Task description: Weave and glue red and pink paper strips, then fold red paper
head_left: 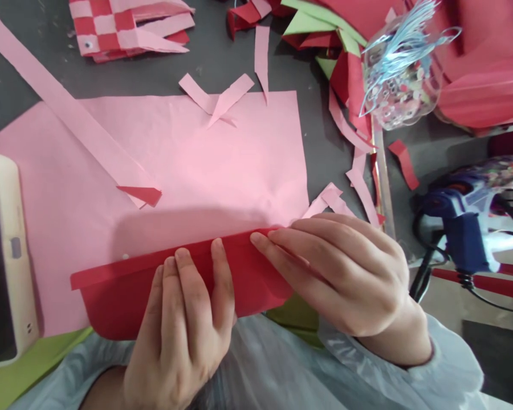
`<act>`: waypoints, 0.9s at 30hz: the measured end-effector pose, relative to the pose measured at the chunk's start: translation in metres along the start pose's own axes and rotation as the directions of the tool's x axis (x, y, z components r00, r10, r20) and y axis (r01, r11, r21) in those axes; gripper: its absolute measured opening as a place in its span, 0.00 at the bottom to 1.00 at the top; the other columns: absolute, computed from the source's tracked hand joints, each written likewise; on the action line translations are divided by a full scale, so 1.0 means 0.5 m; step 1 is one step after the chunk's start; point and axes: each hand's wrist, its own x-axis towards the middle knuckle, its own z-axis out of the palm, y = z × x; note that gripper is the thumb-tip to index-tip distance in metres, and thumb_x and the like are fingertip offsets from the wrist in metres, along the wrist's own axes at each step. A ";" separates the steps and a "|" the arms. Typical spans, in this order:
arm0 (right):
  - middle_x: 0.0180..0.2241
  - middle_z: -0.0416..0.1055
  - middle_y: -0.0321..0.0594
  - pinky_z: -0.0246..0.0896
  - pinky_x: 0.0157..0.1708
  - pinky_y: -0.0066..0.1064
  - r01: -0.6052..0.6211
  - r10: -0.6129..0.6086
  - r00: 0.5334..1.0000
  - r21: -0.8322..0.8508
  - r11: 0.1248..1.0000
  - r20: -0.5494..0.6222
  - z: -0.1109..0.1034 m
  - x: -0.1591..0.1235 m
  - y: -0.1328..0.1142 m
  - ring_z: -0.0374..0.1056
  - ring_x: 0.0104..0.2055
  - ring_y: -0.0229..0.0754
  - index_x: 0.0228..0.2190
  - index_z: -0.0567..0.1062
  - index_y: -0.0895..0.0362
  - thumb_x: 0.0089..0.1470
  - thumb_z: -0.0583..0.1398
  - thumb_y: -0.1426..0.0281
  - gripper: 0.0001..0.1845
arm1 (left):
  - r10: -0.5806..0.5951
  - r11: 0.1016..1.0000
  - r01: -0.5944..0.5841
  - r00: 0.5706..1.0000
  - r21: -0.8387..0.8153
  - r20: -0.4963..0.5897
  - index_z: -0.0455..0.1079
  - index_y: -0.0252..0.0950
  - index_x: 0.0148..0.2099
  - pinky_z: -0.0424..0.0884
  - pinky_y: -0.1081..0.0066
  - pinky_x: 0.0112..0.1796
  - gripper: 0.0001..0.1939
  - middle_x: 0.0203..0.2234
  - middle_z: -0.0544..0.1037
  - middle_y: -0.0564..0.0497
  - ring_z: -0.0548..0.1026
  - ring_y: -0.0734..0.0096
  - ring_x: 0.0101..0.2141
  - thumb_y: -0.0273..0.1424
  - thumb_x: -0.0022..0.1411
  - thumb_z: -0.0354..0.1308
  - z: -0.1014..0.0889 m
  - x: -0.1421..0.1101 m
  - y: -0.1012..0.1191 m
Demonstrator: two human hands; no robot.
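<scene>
A sheet of red paper (256, 279) lies at the near edge of the table, with a narrow strip folded over along its far side. My left hand (188, 319) rests on the sheet's middle, fingertips pressing at the fold and the thumb hidden. At the right end, my right hand (346, 267) pinches the folded edge between its fingers. Beneath and beyond the red sheet spreads a large pink paper (214, 165). On it lie a long pink strip (77, 122) with a small red scrap (143, 195) at its tip.
A phone (15, 245) lies at the left. Woven paper fish (111, 25) sits at the far left. Pink offcuts (231, 99) are scattered around. At the right are a clear container of beads (404, 91) with blue tassels (404, 42) and a blue glue gun (465, 222) with a cord.
</scene>
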 end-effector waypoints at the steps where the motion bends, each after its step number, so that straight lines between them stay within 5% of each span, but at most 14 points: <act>1: 0.32 0.79 0.43 0.70 0.32 0.34 0.000 0.000 1.000 0.001 1.000 0.005 0.000 0.000 0.000 0.72 0.36 0.41 0.31 0.80 0.60 0.57 0.58 0.82 0.12 | 0.003 1.000 -0.003 1.000 -0.001 0.001 0.70 0.31 0.61 0.80 0.62 0.42 0.29 0.45 0.79 0.36 0.78 0.57 0.43 0.33 0.58 0.65 0.001 0.000 0.001; 14: 0.20 0.68 0.35 0.58 0.24 0.32 -0.138 0.138 0.990 0.013 0.990 -0.019 0.007 0.019 -0.013 0.63 0.25 0.36 0.21 0.74 0.58 0.55 0.62 0.81 0.13 | -0.038 0.999 0.039 0.999 -0.033 0.034 0.67 0.36 0.64 0.79 0.56 0.46 0.31 0.49 0.78 0.38 0.78 0.54 0.46 0.29 0.58 0.66 0.004 -0.007 0.013; 22: 0.19 0.66 0.32 0.56 0.22 0.33 -0.190 0.193 0.980 0.051 0.980 -0.055 0.013 0.023 -0.017 0.61 0.22 0.35 0.18 0.66 0.55 0.55 0.62 0.81 0.19 | 0.070 0.997 -0.069 0.998 0.027 -0.009 0.67 0.24 0.62 0.80 0.65 0.33 0.32 0.37 0.81 0.34 0.80 0.56 0.36 0.26 0.56 0.68 -0.003 0.023 -0.006; 27: 0.20 0.66 0.32 0.59 0.23 0.32 -0.224 0.231 0.969 0.080 0.971 -0.090 0.018 0.023 -0.019 0.61 0.23 0.34 0.18 0.64 0.55 0.55 0.61 0.81 0.19 | 0.109 0.994 -0.108 0.992 0.019 -0.060 0.73 0.23 0.55 0.81 0.65 0.38 0.23 0.36 0.81 0.40 0.80 0.60 0.36 0.30 0.60 0.65 0.002 0.044 -0.001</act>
